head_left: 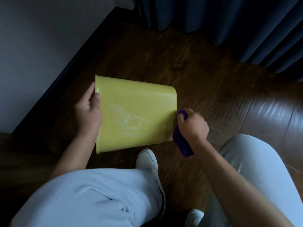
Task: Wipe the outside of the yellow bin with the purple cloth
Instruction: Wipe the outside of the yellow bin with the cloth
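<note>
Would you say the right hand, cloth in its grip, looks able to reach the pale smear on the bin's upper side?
Probably yes: the right hand sits beside the yellow bin, and nothing covers the smear.

Yellow bin (134, 110), purple cloth (181, 141)

Your left hand (88, 110): fingers curled, thumb on top, clamped on something at left, forearm bare, angled in from near-left. Your right hand (193, 124): fisted around a bunched item, knuckles up, wrist bent, forearm bare, running in from near-right. Hands well apart.
</note>
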`<control>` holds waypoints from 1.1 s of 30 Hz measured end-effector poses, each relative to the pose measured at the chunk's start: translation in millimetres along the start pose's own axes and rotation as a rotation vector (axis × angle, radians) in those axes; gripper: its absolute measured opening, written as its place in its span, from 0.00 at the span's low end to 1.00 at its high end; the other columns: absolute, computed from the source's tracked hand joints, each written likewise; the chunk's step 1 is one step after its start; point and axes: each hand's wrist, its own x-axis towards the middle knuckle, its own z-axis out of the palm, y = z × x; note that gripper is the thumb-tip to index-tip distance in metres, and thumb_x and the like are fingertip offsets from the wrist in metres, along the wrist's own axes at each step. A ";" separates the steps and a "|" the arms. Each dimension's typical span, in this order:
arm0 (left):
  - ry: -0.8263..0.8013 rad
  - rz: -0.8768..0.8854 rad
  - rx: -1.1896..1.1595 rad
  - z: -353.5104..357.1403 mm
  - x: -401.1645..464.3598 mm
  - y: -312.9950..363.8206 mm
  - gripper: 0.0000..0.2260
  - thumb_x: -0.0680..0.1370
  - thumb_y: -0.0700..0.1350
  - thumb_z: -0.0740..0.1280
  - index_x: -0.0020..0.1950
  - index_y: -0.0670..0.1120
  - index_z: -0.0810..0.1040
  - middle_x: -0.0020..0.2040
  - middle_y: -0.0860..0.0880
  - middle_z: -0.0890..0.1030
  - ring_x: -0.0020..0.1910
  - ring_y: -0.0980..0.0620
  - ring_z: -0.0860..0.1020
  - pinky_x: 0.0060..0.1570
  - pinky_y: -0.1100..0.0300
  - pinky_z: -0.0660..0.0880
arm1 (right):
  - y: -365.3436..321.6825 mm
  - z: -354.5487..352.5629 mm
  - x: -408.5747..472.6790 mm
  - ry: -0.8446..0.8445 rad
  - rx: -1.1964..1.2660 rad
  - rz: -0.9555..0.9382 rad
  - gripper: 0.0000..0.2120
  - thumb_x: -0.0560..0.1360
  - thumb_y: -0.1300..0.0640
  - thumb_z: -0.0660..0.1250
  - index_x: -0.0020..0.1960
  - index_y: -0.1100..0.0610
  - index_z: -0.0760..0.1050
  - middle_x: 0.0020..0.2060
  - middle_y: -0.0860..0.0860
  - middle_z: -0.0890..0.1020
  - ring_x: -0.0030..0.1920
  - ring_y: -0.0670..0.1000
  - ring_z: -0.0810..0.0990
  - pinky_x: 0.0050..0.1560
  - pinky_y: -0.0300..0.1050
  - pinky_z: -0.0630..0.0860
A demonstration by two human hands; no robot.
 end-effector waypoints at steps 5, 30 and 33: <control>-0.060 0.182 0.072 -6.2 -17.4 -1.8 0.16 0.85 0.49 0.64 0.72 0.62 0.74 0.64 0.57 0.82 0.63 0.60 0.80 0.59 0.67 0.77 | -20.5 -32.9 46.6 0.101 0.256 -0.154 0.21 0.82 0.44 0.60 0.73 0.46 0.74 0.63 0.50 0.80 0.58 0.54 0.80 0.58 0.54 0.78; -0.079 0.182 0.061 -5.9 -18.8 1.9 0.18 0.83 0.46 0.66 0.73 0.56 0.76 0.51 0.61 0.84 0.50 0.64 0.83 0.51 0.65 0.80 | -13.4 -10.9 -20.4 0.157 0.277 -0.071 0.20 0.80 0.44 0.65 0.69 0.47 0.79 0.63 0.50 0.79 0.55 0.50 0.79 0.54 0.46 0.74; -0.243 0.197 0.004 -5.0 -25.2 7.6 0.23 0.80 0.40 0.66 0.72 0.62 0.73 0.53 0.60 0.87 0.52 0.59 0.84 0.51 0.64 0.80 | -16.7 -26.8 -7.8 0.202 0.399 -0.046 0.19 0.80 0.45 0.66 0.69 0.49 0.79 0.61 0.49 0.80 0.54 0.47 0.76 0.54 0.46 0.74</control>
